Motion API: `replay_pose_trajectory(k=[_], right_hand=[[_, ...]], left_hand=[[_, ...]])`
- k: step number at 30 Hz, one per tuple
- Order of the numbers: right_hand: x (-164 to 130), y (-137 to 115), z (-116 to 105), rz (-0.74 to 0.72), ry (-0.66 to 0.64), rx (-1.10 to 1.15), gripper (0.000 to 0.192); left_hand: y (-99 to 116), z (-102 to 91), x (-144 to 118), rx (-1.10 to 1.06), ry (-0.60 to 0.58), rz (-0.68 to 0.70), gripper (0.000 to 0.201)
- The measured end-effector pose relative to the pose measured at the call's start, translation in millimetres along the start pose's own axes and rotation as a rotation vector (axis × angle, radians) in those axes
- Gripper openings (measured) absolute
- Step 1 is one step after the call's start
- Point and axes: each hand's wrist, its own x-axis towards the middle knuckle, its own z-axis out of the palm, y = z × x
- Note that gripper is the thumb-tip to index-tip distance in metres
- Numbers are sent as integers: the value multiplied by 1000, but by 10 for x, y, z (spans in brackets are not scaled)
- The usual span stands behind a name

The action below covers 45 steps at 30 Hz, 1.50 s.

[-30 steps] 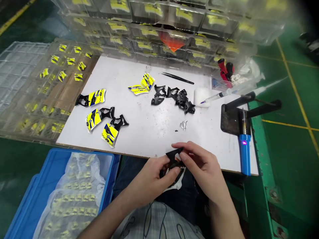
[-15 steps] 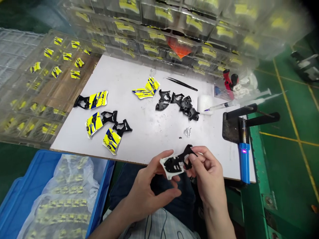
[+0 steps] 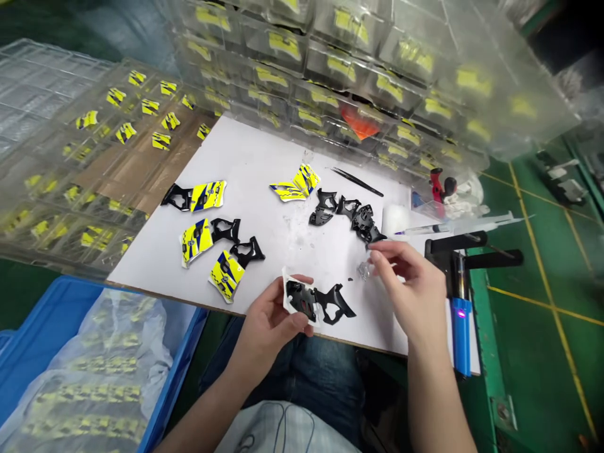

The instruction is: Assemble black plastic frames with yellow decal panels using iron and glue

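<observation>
My left hand (image 3: 276,324) is closed around the white-edged end of a panel (image 3: 289,290), its pale inner side facing up. A glossy black plastic bracket (image 3: 337,303) is seated in this panel, and its forked end sticks out to the right. My right hand (image 3: 410,283) is over the board, thumb and forefinger tips close together in a pinch. Whatever may be between them is too small to make out. Just left of its fingers lie small clear plastic pieces (image 3: 363,270). More black brackets (image 3: 363,221) lie beyond it.
Yellow-and-blue panels with black brackets (image 3: 207,196) lie left on the white board (image 3: 264,151). Tweezers (image 3: 357,181), a syringe (image 3: 425,229) and a blue soldering iron (image 3: 462,336) in a stand are rightward. Clear compartment trays (image 3: 302,75) stand behind; a blue bin (image 3: 182,371) sits lower left.
My right hand has let go of the black bracket and moved up and right to the clear pieces. My left hand now holds the panel alone, closer over the board. The view has shifted.
</observation>
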Motion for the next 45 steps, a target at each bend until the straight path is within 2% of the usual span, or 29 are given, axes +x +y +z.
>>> replay_pose_trajectory(k=[3, 5, 7, 9, 13, 15, 20, 23, 28, 32, 34, 38, 39, 40, 42, 45], right_hand=[[291, -121, 216, -271, -133, -141, 20], [429, -166, 393, -428, -171, -260, 27], [509, -172, 543, -517, -195, -356, 29], [539, -150, 629, -538, -224, -401, 27], [519, -98, 571, -498, -212, -409, 19], [491, -96, 444, -460, -187, -377, 18], [283, -83, 42, -324, -52, -361, 14], [74, 30, -102, -263, -56, -372, 15], [-149, 280, -69, -327, -62, -432, 17], [-199, 321, -8, -367, -96, -405, 18], [-172, 323, -17, -284, -30, -330, 17], [69, 442, -57, -50, 497, 57, 31], [155, 491, -59, -30, 573, 118, 36], [238, 540, -55, -19, 587, 136, 41], [375, 611, -37, 12, 521, 101, 44], [475, 619, -10, 46, 425, -24, 33]], left_hand=[[-13, -23, 38, -57, 0, -5, 58], [-24, -42, 49, -91, -19, -13, 59], [-28, -60, 56, -114, -52, -14, 58], [-25, -79, 62, -126, -100, -13, 55], [-15, -114, 73, -149, -232, 11, 43], [-24, -130, 74, -197, -267, 4, 38], [-59, -148, 61, -289, -262, -23, 25], [-44, -134, 54, -307, -316, -62, 23], [6, -88, 64, -356, -265, -87, 18], [23, -66, 54, -310, -204, -69, 23], [29, -53, 37, -272, -188, -69, 24], [46, 20, 13, -193, -154, -87, 21], [51, 46, 12, -182, -148, -97, 22], [54, 72, 14, -171, -144, -108, 23], [58, 115, 20, -134, -145, -131, 25], [40, 131, 27, 50, -174, -144, 26]])
